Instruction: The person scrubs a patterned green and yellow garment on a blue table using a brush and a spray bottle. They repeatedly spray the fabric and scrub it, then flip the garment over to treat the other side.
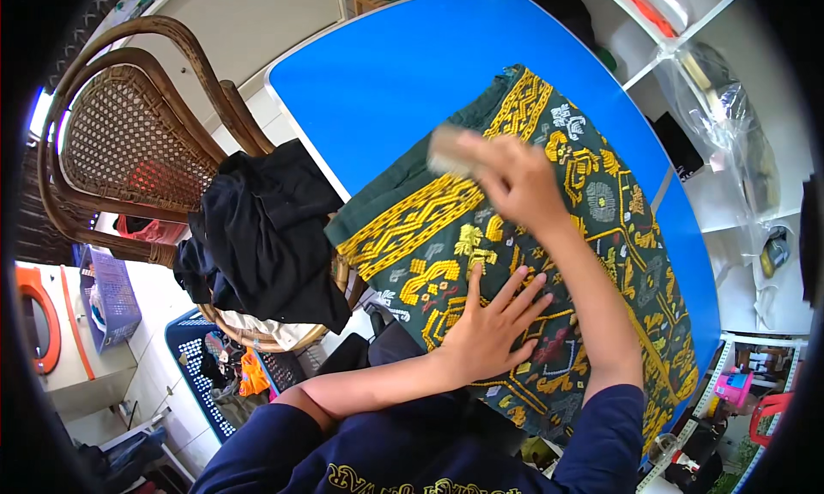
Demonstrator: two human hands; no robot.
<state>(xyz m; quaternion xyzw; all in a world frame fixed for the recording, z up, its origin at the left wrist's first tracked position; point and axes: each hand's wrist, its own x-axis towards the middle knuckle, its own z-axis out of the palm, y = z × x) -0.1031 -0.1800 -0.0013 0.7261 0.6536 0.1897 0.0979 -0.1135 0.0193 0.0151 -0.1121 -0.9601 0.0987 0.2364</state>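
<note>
A dark green cloth (412, 326) with yellow, white and grey woven patterns lies spread over the blue table (386, 75), its near edge hanging toward my lap. My left hand (492, 326) presses flat on the cloth, fingers spread, holding nothing. Farther up, my right hand (521, 178) grips a brush (447, 151) with a pale wooden-looking back. The brush is blurred and sits over the plain green border beside the yellow band. Whether its bristles touch the fabric is hard to tell.
At the left, a rattan chair (129, 127) bears black clothing (270, 230). Below it stands a dark blue plastic basket (199, 372) holding clothes. White shelves (740, 198) with plastic-wrapped items line the right side. A metal rack (714, 378) stands at lower right.
</note>
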